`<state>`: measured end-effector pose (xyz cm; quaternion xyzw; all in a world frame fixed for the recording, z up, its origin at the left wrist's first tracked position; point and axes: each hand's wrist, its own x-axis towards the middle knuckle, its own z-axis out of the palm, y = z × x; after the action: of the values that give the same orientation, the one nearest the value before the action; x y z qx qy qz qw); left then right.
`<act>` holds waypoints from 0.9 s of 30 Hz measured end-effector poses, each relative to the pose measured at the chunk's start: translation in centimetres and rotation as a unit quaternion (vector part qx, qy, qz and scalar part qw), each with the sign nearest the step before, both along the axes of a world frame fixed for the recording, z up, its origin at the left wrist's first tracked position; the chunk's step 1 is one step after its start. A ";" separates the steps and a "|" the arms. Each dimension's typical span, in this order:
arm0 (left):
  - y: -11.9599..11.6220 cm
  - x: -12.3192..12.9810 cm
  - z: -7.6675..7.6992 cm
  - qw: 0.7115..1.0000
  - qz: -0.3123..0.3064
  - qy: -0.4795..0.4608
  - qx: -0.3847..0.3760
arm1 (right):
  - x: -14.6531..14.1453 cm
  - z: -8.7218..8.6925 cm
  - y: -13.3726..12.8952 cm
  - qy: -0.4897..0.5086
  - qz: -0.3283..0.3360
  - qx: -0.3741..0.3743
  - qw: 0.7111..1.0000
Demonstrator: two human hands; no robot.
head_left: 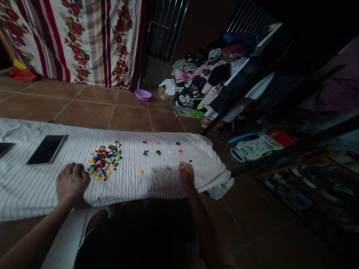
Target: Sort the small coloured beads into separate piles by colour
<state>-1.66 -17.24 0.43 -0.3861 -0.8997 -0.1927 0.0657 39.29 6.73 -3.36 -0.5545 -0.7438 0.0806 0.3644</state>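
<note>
My left hand (73,180) rests on the striped cloth with its fingers curled in, and nothing shows in them. Just right of it lies a loose pile of small coloured plastic pieces (104,160). My right hand (186,172) is pinched on a tiny dark piece (181,165), mostly covered by the fingertips. Close by are a grey cluster (168,168), an orange cluster (180,151) and a blue piece (190,161). Other small groups sorted by colour sit further left, among them yellow pieces (141,172), lime pieces (153,169) and dark green pieces (158,152).
The striped cloth (131,186) covers a long low surface. A phone (47,150) lies on its left part, with another dark device (5,148) at the edge. Beyond are a purple basin (143,95), heaped clothes (202,74) and a floral curtain (95,41).
</note>
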 end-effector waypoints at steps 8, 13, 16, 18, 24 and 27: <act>0.3 0.3 -0.5 0.999 0.022 0.030 0.016 | -5.6 0.4 -3.3 0.031 0.126 0.003 0.992; 0.2 0.0 -1.0 0.999 0.018 0.038 0.011 | -10.9 0.9 -6.1 0.031 0.242 -0.016 0.970; 0.2 -0.2 -1.3 0.999 0.014 0.033 0.023 | -14.2 1.3 -7.5 0.017 0.307 -0.046 0.950; 0.2 -0.2 -1.5 0.999 0.014 0.030 0.030 | -16.2 1.5 -8.2 0.000 0.338 -0.066 0.939; 0.2 -0.4 -1.8 0.999 0.013 0.026 0.033 | -21.4 1.6 -8.8 -0.019 0.388 -0.081 0.918; 0.2 -0.5 -1.9 0.999 0.012 0.027 0.031 | -23.5 1.3 -8.7 -0.033 0.363 -0.081 0.928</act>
<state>-2.16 -17.08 -1.52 -0.3784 -0.8956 -0.2092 0.1046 15.82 -1.95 -2.10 -0.2764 -0.8967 0.2491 0.2397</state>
